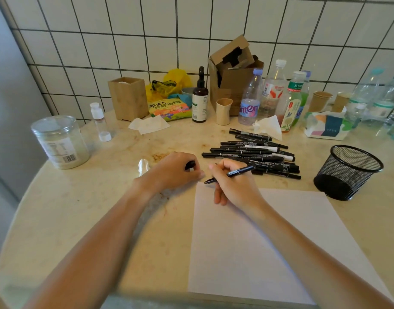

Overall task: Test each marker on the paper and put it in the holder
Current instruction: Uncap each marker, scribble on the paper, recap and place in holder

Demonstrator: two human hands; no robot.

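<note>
Black and slim, an uncapped felt marker (230,174) sits in the right hand (234,184), fingers curled round its barrel, tip just over the top left corner of the white paper sheet (269,241). The left hand (176,170) curls its grip round a small black cap (190,165) beside that corner. Behind both hands lies a pile of black markers (256,156) on the beige stone worktop (102,219). To the right stands a black wire-mesh holder (347,172).
</note>
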